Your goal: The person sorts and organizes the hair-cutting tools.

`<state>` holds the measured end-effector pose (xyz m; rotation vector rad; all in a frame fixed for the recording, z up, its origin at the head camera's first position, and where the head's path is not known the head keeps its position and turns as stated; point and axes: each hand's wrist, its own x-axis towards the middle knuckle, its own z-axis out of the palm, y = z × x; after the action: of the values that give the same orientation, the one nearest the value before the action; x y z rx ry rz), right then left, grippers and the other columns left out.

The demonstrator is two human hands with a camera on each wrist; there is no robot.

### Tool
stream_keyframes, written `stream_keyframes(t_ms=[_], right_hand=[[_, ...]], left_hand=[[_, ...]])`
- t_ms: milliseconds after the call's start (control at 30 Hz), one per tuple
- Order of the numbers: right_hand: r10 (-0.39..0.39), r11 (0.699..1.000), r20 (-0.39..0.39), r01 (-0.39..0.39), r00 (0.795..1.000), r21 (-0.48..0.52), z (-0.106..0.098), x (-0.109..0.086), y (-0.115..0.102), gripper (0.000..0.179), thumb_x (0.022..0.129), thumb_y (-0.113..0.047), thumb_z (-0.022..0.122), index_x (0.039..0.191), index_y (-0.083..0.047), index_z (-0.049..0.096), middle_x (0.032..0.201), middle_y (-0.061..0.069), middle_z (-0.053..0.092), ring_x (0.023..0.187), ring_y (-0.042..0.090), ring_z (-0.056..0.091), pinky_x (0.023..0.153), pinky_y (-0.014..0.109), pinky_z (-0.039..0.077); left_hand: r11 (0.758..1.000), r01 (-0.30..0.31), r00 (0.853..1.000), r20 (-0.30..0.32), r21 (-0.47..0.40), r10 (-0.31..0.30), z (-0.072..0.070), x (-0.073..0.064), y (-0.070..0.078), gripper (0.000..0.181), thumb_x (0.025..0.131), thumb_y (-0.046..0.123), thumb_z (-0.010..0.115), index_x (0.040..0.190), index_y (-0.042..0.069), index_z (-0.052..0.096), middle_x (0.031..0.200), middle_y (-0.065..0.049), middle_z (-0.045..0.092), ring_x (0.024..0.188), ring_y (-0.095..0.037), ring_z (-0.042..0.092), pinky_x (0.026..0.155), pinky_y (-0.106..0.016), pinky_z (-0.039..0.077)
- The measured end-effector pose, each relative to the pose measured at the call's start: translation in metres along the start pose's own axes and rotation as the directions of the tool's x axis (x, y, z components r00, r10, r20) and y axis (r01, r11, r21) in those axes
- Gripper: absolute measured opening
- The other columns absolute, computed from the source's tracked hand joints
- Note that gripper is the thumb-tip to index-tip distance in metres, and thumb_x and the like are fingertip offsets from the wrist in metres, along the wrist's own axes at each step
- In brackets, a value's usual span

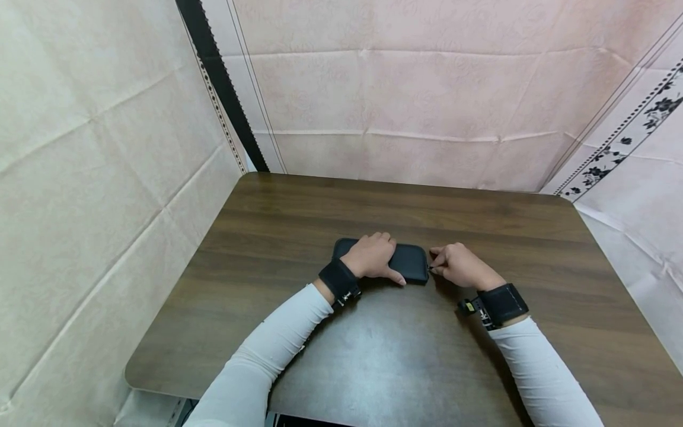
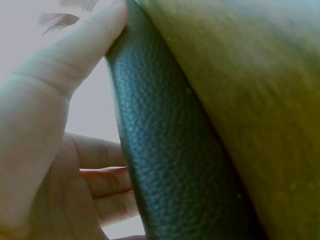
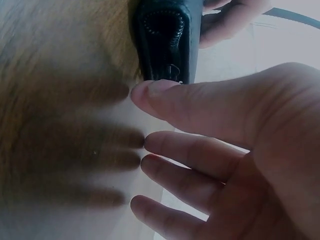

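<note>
A black zip case (image 1: 412, 262) with a grained leather surface lies flat on the table, long side running left to right. My left hand (image 1: 373, 256) grips it from above, thumb along the near edge and fingers across the top. In the left wrist view, the thumb presses on one rim of the case's leather side (image 2: 160, 125). At the case's right end, my right hand (image 1: 463, 264) pinches a small zipper pull (image 3: 173, 71) between thumb and index finger. The other right fingers (image 3: 182, 175) stay off the case; the pull is mostly hidden by the fingertips.
The brown wood-grain table (image 1: 299, 207) has rounded corners. Pale patterned cloth (image 1: 427, 101) hangs behind it, and more cloth (image 1: 96, 178) hangs along the left. Black straps with small cameras (image 1: 501, 305) sit on both wrists.
</note>
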<state>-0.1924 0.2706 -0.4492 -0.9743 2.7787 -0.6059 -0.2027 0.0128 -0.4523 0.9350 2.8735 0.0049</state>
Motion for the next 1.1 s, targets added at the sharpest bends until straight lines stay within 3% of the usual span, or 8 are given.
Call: stream_keyframes(t_ms=[367, 600, 1100], right_hand=[[0.020, 0.999, 0.056, -0.022, 0.998, 0.034, -0.0017, -0.0004, -0.0008, 0.018, 0.093, 0.003, 0.068, 0.100, -0.004, 0.084, 0.139, 0.034, 0.059, 0.128, 0.047, 0.061, 0.085, 0.040, 0.058], [0.018, 0.999, 0.069, -0.021, 0.997, 0.044, -0.0032, -0.0007, -0.0017, 0.017, 0.093, 0.002, 0.070, 0.100, -0.004, 0.084, 0.141, 0.034, 0.058, 0.133, 0.048, 0.058, 0.093, 0.048, 0.058], [0.020, 0.999, 0.115, -0.025, 0.993, 0.044, -0.0067, -0.0012, -0.0013, 0.016, 0.091, 0.001, 0.072, 0.097, -0.007, 0.085, 0.143, 0.035, 0.055, 0.136, 0.049, 0.054, 0.097, 0.051, 0.056]], left_hand=[[1.000, -0.002, 1.000, 0.002, 0.010, 0.002, 0.0008, 0.0004, -0.0005, 0.100, 0.080, 0.085, 0.063, 0.146, 0.010, 0.056, 0.138, -0.008, 0.061, 0.125, -0.023, 0.059, 0.103, -0.042, 0.052], [1.000, 0.003, 1.000, 0.009, -0.003, -0.003, -0.0016, -0.0005, 0.0006, 0.100, 0.081, 0.083, 0.064, 0.146, 0.009, 0.056, 0.139, -0.008, 0.060, 0.125, -0.024, 0.059, 0.104, -0.042, 0.052], [1.000, 0.002, 1.000, 0.009, -0.006, -0.002, -0.0004, 0.0004, 0.0001, 0.100, 0.081, 0.084, 0.064, 0.147, 0.009, 0.056, 0.138, -0.008, 0.060, 0.124, -0.024, 0.059, 0.103, -0.042, 0.052]])
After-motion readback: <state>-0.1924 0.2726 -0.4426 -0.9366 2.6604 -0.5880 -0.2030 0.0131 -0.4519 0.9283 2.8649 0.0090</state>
